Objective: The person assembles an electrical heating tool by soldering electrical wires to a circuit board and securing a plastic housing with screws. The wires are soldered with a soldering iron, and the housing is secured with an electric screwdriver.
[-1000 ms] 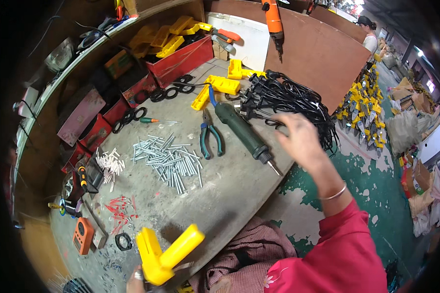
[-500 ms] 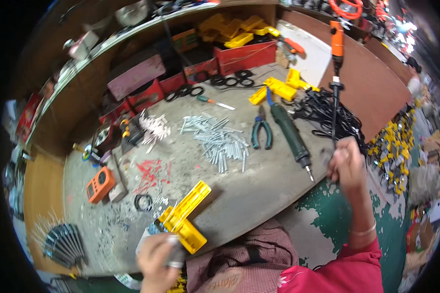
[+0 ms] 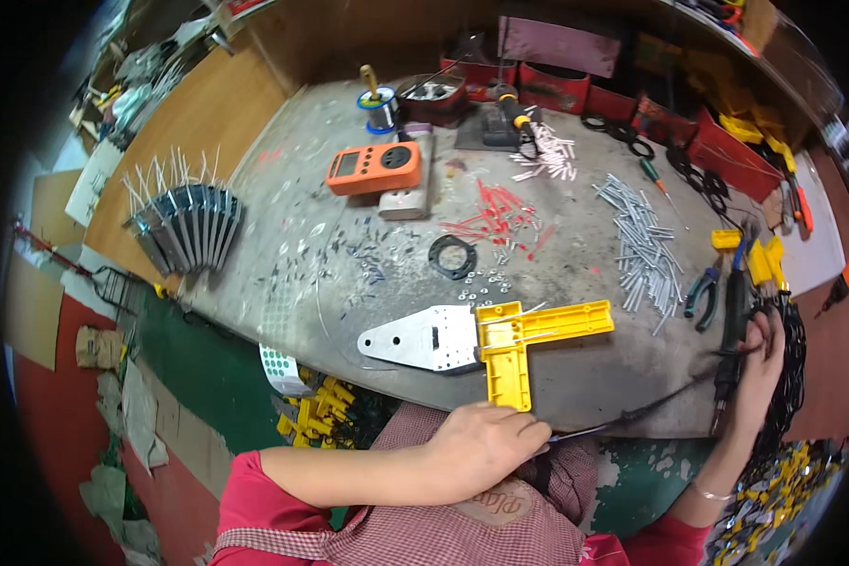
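My left hand (image 3: 495, 443) is closed at the front table edge, pinching one end of a black cable (image 3: 623, 416). That cable runs across to my right hand (image 3: 762, 354), whose fingers curl round it beside a dark green electric screwdriver (image 3: 729, 349). Just beyond my left hand lies a yellow plastic housing (image 3: 566, 322) with two arms and pale wires across it. A flat silver metal plate (image 3: 415, 340) with holes adjoins the housing. Near my right hand is a heap of black cables (image 3: 785, 377).
An orange multimeter (image 3: 373, 168), a black ring (image 3: 453, 257), red sleeves (image 3: 495, 217), silver rods (image 3: 641, 250) and pliers (image 3: 701, 299) lie on the table. Red bins (image 3: 554, 87) line the back. Dark strips with wires (image 3: 187, 226) stand at the left edge.
The view has swung left. My left hand has come away from beside the yellow housing and now grips a cable end. The cable is stretched between both hands.
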Tool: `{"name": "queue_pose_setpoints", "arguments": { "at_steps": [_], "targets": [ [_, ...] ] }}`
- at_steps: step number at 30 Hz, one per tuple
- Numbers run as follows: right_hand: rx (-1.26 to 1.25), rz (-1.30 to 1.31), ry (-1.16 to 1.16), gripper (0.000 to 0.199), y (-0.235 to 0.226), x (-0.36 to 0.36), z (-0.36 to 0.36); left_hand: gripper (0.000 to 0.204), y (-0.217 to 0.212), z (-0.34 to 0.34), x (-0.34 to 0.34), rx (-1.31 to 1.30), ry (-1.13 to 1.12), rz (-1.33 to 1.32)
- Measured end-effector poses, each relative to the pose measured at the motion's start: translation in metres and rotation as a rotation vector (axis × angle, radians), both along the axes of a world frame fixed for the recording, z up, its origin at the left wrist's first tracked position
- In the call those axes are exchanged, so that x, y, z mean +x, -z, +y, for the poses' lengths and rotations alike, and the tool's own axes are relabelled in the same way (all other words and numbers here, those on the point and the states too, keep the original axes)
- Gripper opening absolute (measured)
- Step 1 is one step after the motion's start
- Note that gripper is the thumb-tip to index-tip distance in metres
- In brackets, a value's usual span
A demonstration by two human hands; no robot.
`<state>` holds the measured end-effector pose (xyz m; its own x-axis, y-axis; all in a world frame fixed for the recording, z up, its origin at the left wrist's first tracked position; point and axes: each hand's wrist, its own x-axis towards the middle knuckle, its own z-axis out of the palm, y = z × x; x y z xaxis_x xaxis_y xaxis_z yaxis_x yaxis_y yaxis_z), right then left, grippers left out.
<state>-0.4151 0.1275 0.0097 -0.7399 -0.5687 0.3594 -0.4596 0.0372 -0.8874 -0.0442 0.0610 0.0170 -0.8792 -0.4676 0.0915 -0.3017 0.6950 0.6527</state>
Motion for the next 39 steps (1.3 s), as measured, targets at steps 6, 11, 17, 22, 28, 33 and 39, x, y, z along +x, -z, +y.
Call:
{"name": "queue_pose_setpoints", "arguments": {
  "at_steps": [6,11,17,22,28,33,39],
  "targets": [
    [0.41,0.58,-0.829,0.039,-0.028,0.168,-0.015,0.024,-0.018,-0.033,-0.021,-0.503,-0.016,-0.007],
    [0.38,0.253,-0.849,0.022,-0.038,0.162,-0.027,0.023,-0.026,-0.062,-0.012,-0.535,0.022,0.001],
    [0.272,-0.722,-0.62,0.005,-0.024,0.153,-0.043,0.032,-0.028,-0.186,-0.018,-0.307,-0.247,-0.17],
    [-0.047,-0.905,-0.643,0.01,0.002,0.164,-0.049,0.034,0.03,-0.273,-0.063,-0.479,-0.425,-0.038],
    [0.008,-0.868,-0.486,0.008,0.007,0.169,-0.039,0.023,0.049,-0.306,-0.104,-0.24,-0.596,-0.072],
    [0.059,-0.626,-0.533,0.01,-0.01,0.175,-0.048,0.032,0.014,-0.25,-0.095,-0.139,-0.38,-0.055],
    [0.056,-0.525,-0.529,0.01,-0.014,0.174,-0.057,0.037,-0.025,-0.145,-0.051,0.673,-0.265,0.388]
  ]
}}
